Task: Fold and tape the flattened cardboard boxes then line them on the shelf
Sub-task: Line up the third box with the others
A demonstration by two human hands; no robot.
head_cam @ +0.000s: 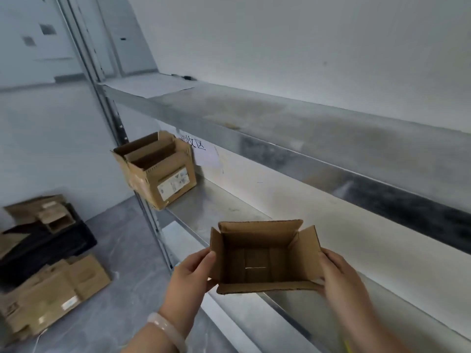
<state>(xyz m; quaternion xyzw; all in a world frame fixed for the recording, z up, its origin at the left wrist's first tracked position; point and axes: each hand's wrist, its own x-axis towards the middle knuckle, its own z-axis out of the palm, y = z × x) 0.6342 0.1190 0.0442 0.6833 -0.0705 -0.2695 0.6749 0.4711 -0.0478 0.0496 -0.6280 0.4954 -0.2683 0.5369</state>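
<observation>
Head view: a person stands at a metal shelf point(224, 200), holding a small cardboard box point(265, 256) over its front edge.
Left grip: left hand point(191, 273) closed on the box's left wall, thumb on the outside near the top flap, fingers underneath.
Right grip: right hand point(339, 276) closed on the right wall, thumb at the lower right corner.
Box state: erected, top flaps open and upright, bottom flaps closed; a thin pale line shows along the inner seam. Tape cannot be confirmed.
Box position: in the air, just above the shelf's near edge, not yet set down.
Placed box point(158, 169): a larger open box sits at the shelf's left end, overhanging the front corner.
Flat stock point(48, 289): flattened cardboard lies on the floor, left of the shelf.
Handling: judged light and empty; corrugated walls are stiff along creases but buckle under squeeze.
Hold points: opposite side walls, low near the bottom corners; avoid the loose flaps.
</observation>
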